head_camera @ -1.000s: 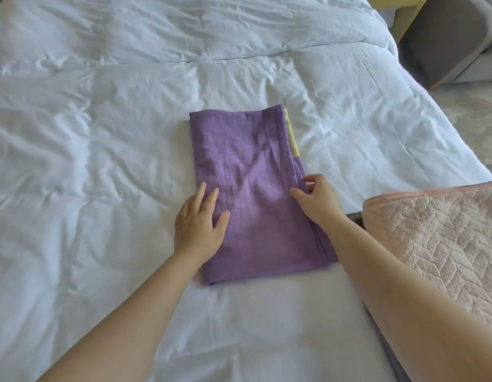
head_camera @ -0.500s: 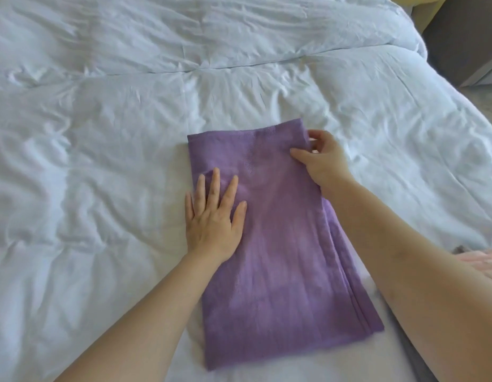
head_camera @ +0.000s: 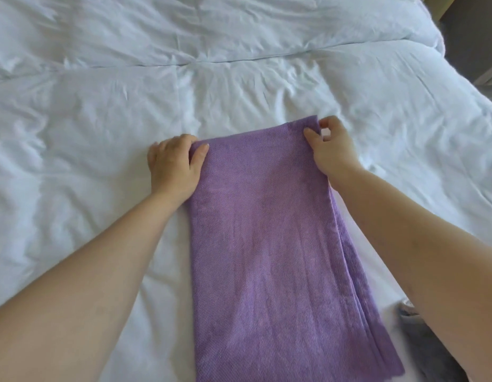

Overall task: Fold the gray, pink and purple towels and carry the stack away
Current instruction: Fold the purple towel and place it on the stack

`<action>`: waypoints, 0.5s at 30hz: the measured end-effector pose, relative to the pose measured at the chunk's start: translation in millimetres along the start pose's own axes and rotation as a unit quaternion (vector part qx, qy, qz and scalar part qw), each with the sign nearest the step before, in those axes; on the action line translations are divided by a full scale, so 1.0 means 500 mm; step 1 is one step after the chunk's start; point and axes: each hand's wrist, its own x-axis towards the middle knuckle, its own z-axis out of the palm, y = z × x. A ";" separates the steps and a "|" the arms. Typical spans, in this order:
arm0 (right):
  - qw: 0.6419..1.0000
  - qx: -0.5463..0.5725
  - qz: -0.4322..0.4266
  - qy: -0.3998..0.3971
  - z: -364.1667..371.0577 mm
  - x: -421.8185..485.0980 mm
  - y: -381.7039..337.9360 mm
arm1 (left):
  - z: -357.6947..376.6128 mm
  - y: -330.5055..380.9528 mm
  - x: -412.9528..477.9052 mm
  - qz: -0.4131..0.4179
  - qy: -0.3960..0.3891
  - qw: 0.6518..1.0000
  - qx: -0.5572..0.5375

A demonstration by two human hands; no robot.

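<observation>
both hands sit at the far end of the purple towel (head_camera: 269,244), which lies lengthwise on the white duvet (head_camera: 101,106), already folded into a long narrow strip with its layered edges showing along the right side. left hand (head_camera: 173,164) pinches the far left corner, thumb on top and fingers tucked under the edge. right hand (head_camera: 329,150) nips the far right corner between thumb and fingertips. to fold well, i'd judge both corners should lift together and level, come straight toward the body, and land square on the near end so the side layers stay aligned; pulling one corner ahead would skew the strip. a bit of gray towel (head_camera: 429,351) shows at the lower right beside the right forearm, close to the purple one; the pink towel is not in view.
</observation>
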 end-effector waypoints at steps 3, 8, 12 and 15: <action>0.994 -0.001 -0.074 0.075 -0.006 0.008 -0.006 | 0.001 0.008 0.011 0.013 0.065 0.998 -0.021; 0.984 -0.149 -0.072 0.068 0.010 0.008 0.020 | 0.007 0.004 0.022 0.006 0.045 0.998 0.047; 0.951 -0.245 -0.153 0.112 0.017 -0.042 0.009 | -0.002 0.024 -0.004 -0.017 0.080 0.995 0.055; 0.929 -0.261 -0.249 0.083 0.037 -0.141 0.019 | 0.003 0.067 -0.059 0.159 0.077 0.982 0.061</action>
